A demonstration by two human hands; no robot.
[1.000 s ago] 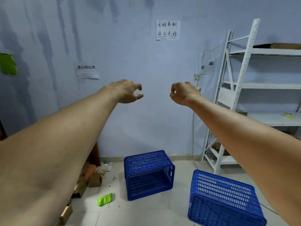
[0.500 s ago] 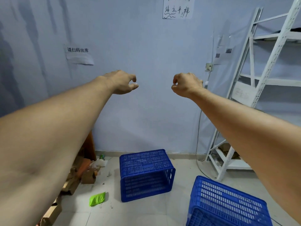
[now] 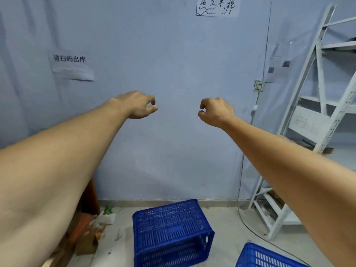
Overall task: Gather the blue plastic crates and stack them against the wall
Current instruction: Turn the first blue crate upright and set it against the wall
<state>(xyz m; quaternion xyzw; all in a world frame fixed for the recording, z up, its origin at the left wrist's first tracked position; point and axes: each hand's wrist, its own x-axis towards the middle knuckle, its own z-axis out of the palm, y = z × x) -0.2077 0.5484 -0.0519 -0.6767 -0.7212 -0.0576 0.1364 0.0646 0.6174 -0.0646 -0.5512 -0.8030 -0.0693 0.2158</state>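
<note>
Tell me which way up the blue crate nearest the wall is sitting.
Upside down. The blue crate shows its perforated base on top, with no open rim facing up, and it rests on the floor.

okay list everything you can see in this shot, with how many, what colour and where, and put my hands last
crates: two, blue; one upside down on the floor near the wall, the other cut off at the bottom right edge.
paper notices: two clear ones, white with dark writing; one on the wall at left, one at top centre.
shelving rack: one, white metal, right side against the wall.
cable: one, thin, running down the wall beside the rack.
cardboard and scrap pile: one heap, brown and orange, floor at left.
left hand: raised in front of the wall, fingers curled, holding nothing.
right hand: raised likewise, fingers curled, empty.
</note>
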